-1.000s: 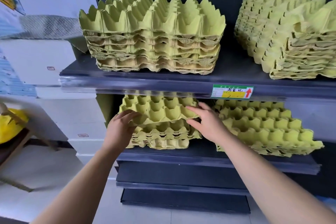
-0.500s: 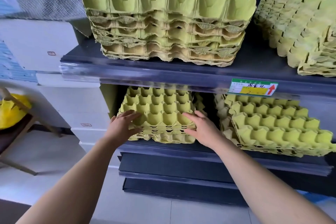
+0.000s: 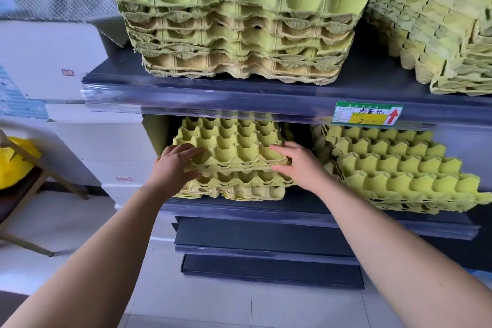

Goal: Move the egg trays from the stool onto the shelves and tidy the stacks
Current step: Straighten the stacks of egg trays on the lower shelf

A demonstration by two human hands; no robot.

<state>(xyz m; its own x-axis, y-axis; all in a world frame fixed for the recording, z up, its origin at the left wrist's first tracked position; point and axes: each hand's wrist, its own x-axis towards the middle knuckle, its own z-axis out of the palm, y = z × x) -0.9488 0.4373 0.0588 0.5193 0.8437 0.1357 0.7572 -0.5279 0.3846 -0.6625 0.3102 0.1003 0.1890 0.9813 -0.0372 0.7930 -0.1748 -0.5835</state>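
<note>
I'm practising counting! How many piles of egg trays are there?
4: upper-left pile and upper-right pile on the upper shelf; lower-left pile and lower-right pile on the lower shelf. More may hide behind them.

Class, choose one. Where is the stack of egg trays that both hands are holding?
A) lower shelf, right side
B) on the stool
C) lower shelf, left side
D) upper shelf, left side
C: the left hand and right hand hold the sides of the left stack on the lower shelf.

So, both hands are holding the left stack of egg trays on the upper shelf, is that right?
Not quite: the head view shows the left hand and right hand holding the left stack of egg trays on the lower shelf, not the upper one.
</note>
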